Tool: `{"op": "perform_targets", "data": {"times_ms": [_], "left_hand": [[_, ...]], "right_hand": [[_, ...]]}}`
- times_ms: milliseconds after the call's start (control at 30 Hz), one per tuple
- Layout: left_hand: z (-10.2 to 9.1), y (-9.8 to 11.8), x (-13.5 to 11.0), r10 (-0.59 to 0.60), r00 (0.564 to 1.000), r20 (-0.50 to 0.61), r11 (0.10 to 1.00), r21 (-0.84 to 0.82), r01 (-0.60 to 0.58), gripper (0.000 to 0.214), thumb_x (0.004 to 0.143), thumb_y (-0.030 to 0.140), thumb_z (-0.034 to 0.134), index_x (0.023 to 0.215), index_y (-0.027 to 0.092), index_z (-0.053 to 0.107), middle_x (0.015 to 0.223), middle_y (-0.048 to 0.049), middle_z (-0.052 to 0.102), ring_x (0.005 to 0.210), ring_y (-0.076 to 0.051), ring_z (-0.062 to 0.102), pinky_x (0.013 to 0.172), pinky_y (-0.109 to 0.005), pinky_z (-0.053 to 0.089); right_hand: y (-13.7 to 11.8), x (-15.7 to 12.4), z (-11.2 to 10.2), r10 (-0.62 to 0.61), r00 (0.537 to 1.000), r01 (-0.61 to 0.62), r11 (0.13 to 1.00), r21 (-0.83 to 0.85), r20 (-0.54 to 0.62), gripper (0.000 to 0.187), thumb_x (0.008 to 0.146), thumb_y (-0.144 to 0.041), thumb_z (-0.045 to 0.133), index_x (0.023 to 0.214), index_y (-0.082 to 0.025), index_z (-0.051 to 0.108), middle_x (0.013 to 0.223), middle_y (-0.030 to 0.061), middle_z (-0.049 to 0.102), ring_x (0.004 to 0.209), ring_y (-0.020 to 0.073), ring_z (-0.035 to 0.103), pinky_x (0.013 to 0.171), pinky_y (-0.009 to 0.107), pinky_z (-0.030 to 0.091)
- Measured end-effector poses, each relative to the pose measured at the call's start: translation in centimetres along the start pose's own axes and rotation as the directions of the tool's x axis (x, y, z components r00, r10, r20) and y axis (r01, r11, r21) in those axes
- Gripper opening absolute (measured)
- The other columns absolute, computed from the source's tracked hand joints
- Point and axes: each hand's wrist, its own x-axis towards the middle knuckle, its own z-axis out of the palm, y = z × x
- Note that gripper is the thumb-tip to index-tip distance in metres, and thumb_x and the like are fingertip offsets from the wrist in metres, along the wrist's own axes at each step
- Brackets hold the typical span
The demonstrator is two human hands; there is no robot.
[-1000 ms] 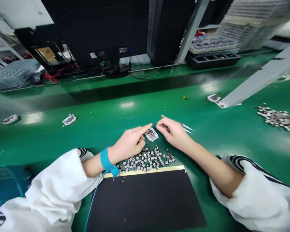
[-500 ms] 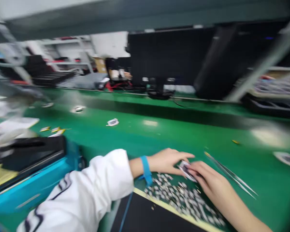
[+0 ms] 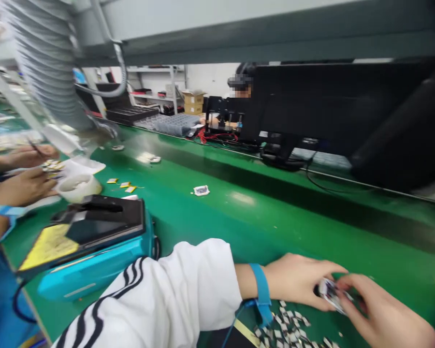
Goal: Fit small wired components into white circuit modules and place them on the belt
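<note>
A small white-rimmed part with a dark inside is held between my two hands, its exact kind unclear. My left hand, with a blue wrist strap, grips its left side between thumb and fingers. On the other side, my right hand pinches it with thumb and forefinger, slightly blurred. Just below my hands lies a heap of small silvery-white pieces on the green bench top. A similar white-rimmed part lies alone farther back.
A blue machine with a black top stands to the left. Behind it lie small yellow-edged pieces and a white bowl. A co-worker's hands are at far left. A large black monitor and grey duct hose stand behind.
The view has swung left, bringing the co-worker's hands and the duct hose into sight. The tweezers at right have left the view. My hands still hold the white-rimmed part.
</note>
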Motion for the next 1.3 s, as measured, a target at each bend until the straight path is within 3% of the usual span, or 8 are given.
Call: {"op": "perform_targets", "data": {"times_ms": [133,267,367,633,833,1033,1167,1300], "left_hand": [[0.2,-0.2,-0.1,-0.096,0.991,-0.088,0.98,-0.182,0.079,0.065,0.061,0.023,0.069,0.119,0.019,0.04,0.098,-0.0026,0.061,0.088,-0.017,0.059,0.079,-0.022,0.046],[0.5,-0.6,0.1,-0.118,0.989,-0.092,0.956,-0.282,0.087,0.063,0.06,0.015,0.066,0.117,0.016,0.04,0.096,-0.0048,0.06,0.082,-0.016,0.06,0.074,-0.023,0.048],[0.5,-0.5,0.2,-0.127,0.989,-0.072,0.943,-0.319,0.098,0.061,0.059,0.011,0.064,0.115,0.016,0.041,0.093,-0.0035,0.06,0.079,-0.015,0.06,0.074,-0.024,0.049],[0.1,0.0,0.2,-0.129,0.992,-0.011,0.918,-0.38,0.116,0.061,0.058,0.013,0.067,0.114,0.015,0.041,0.097,-0.0051,0.061,0.082,-0.015,0.061,0.076,-0.024,0.05],[-0.1,0.1,0.2,-0.123,0.992,0.014,0.925,-0.361,0.12,0.062,0.058,0.012,0.068,0.113,0.014,0.042,0.096,-0.0051,0.061,0.081,-0.015,0.061,0.074,-0.023,0.05],[0.1,0.0,0.2,-0.135,0.991,-0.011,0.938,-0.324,0.124,0.059,0.06,0.018,0.069,0.112,0.016,0.042,0.096,-0.0046,0.061,0.081,-0.016,0.06,0.076,-0.026,0.049],[0.2,0.0,0.2,-0.143,0.99,-0.015,0.934,-0.334,0.13,0.06,0.057,0.014,0.07,0.111,0.016,0.043,0.093,-0.0036,0.061,0.08,-0.016,0.06,0.076,-0.027,0.048],[0.1,0.2,0.2,-0.17,0.985,-0.018,0.911,-0.384,0.15,0.058,0.057,0.012,0.07,0.109,0.016,0.044,0.093,-0.0033,0.061,0.081,-0.015,0.06,0.077,-0.026,0.049]], "right_hand": [[-1.8,1.2,-2.3,-0.107,0.992,0.111,0.991,-0.069,0.062,0.021,0.084,-0.024,0.034,0.08,-0.017,0.053,0.069,0.0047,0.059,0.061,0.0154,0.058,0.054,0.026,0.047],[-3.0,1.6,-3.0,-0.027,0.991,0.041,0.994,-0.099,0.133,0.013,0.08,-0.014,0.043,0.077,-0.015,0.056,0.069,0.0035,0.058,0.062,0.0146,0.056,0.057,0.025,0.045],[-3.2,1.5,-3.0,0.026,0.992,-0.01,0.992,-0.127,0.123,0.008,0.077,-0.013,0.049,0.076,-0.015,0.057,0.071,0.0033,0.057,0.064,0.0149,0.053,0.058,0.026,0.044],[-3.0,1.4,-2.6,-0.031,0.999,0.029,0.997,-0.077,-0.034,0.015,0.08,-0.016,0.046,0.071,-0.013,0.058,0.07,0.0048,0.056,0.063,0.0142,0.045,0.061,0.028,0.038],[-2.8,1.2,-2.3,-0.029,0.995,0.033,0.999,0.042,-0.095,0.011,0.08,-0.016,0.049,0.074,-0.013,0.058,0.071,0.0039,0.056,0.066,0.0126,0.048,0.062,0.025,0.04],[-2.5,0.8,-2.4,-0.032,0.998,0.036,0.997,0.068,-0.052,0.016,0.081,-0.009,0.044,0.083,-0.013,0.06,0.076,0.004,0.06,0.067,0.013,0.051,0.061,0.025,0.042],[-2.7,1.0,-2.7,0.011,1.0,-0.01,1.0,0.027,-0.004,0.013,0.079,-0.011,0.046,0.076,-0.011,0.059,0.072,0.0068,0.058,0.065,0.0171,0.049,0.058,0.03,0.041],[-2.6,1.3,-2.9,0.016,1.0,-0.017,0.996,0.089,0.014,0.011,0.079,-0.014,0.048,0.074,-0.013,0.057,0.071,0.0054,0.056,0.065,0.0152,0.047,0.059,0.028,0.041]]}}
